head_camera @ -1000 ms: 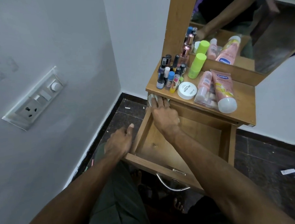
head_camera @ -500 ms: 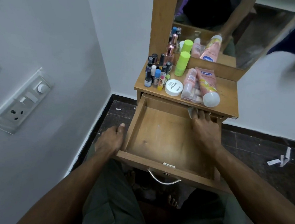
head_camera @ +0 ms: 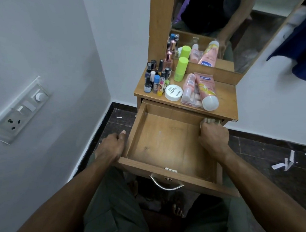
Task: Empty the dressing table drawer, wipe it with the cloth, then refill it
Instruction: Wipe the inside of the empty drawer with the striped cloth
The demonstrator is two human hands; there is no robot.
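The drawer (head_camera: 169, 147) stands pulled out and bare inside. The right hand (head_camera: 213, 138) sits in its far right corner, fingers closed over the cloth (head_camera: 210, 121), pressing it against the back wall. The left hand (head_camera: 110, 148) grips the drawer's left wall from outside. Beyond the drawer, bottles (head_camera: 156, 79) crowd the tabletop (head_camera: 227, 95).

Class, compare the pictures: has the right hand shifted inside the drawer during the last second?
Yes. The right hand, pressing the cloth, has gone from the drawer's back left corner to its back right corner, below the pink tube.
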